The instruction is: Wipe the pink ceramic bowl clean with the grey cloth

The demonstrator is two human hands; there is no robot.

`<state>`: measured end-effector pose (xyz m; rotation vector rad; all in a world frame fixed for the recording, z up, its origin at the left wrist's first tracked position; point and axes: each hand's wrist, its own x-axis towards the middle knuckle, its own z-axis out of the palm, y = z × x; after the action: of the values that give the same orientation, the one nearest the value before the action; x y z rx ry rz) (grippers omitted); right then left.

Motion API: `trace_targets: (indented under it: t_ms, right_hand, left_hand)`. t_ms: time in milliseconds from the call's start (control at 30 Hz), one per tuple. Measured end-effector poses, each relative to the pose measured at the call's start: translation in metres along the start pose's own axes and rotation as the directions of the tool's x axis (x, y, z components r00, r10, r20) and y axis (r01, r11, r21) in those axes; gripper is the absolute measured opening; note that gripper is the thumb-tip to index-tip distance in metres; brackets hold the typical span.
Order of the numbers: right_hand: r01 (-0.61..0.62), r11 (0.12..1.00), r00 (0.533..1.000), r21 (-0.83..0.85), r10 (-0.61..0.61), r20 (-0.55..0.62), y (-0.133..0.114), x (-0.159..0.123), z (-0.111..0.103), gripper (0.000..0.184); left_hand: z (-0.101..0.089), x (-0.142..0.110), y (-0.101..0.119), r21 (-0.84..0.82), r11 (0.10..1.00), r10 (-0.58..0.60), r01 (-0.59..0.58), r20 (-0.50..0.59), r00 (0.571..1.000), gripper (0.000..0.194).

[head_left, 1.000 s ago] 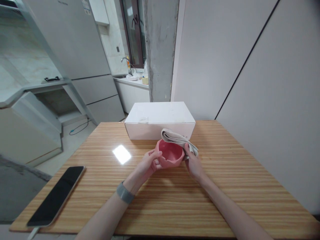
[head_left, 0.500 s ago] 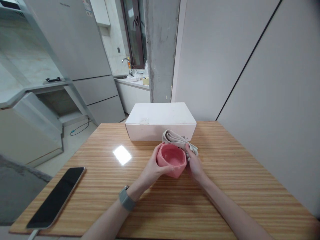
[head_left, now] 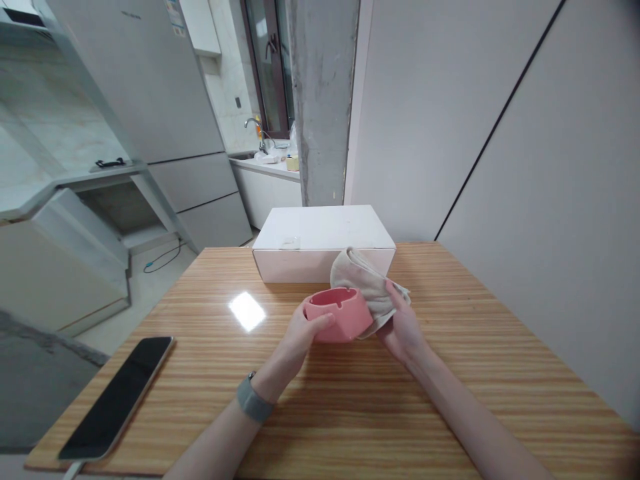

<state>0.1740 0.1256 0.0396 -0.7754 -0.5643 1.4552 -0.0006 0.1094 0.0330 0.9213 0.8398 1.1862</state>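
A pink faceted ashtray (head_left: pixel 345 321) with notches in its rim is held above the table by my left hand (head_left: pixel 306 333), the thumb across its near side. It is tilted, so its outer wall faces me. My right hand (head_left: pixel 403 327) grips a folded, light grey cloth (head_left: pixel 367 283), thumb on top and fingers beneath. The cloth fans out behind and to the right of the ashtray, close against its right side; whether they touch is hard to make out.
A white box (head_left: pixel 320 230) lies at the far edge of the wood-grain table (head_left: pixel 450 373), just behind the cloth. A black-screened phone (head_left: pixel 117 400) with a white cable rests at the left front. A pale wall panel (head_left: pixel 525 233) borders the table's right side.
My left hand has turned the ashtray from showing its bowl to showing its side. My right hand has shifted slightly right and the cloth has spread and risen.
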Motion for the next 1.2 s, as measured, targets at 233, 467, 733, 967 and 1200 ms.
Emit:
trace_targets:
  t_ms: [233,467,733,967,1200]
  right_hand:
    - [0.101,0.984,0.992,-0.148,-0.110,-0.053,0.015,-0.007,-0.002,0.041]
    - [0.195,0.918,0.975,-0.345,-0.218,-0.029,0.022,-0.013,-0.007,0.043]
    - [0.253,0.875,0.959,-0.412,-0.283,-0.011,0.022,-0.022,-0.002,0.047]
    - [0.334,0.821,0.941,-0.464,-0.317,0.116,0.022,-0.032,0.009,0.050]
    - [0.242,0.888,0.970,-0.390,-0.236,0.066,0.021,-0.030,0.007,0.048]
  left_hand:
    - [0.008,0.002,-0.006,-0.298,0.954,-0.008,0.023,0.051,0.999,0.048]
    - [0.010,-0.008,-0.005,-0.249,0.956,-0.108,0.152,0.183,0.977,0.082]
    - [0.012,-0.011,-0.002,-0.224,0.951,-0.180,0.214,0.165,0.970,0.060]
    - [0.011,-0.008,-0.005,-0.234,0.965,-0.082,0.117,0.154,0.985,0.063]
    - [0.008,-0.011,-0.001,-0.007,0.997,-0.077,0.079,0.139,0.987,0.070]
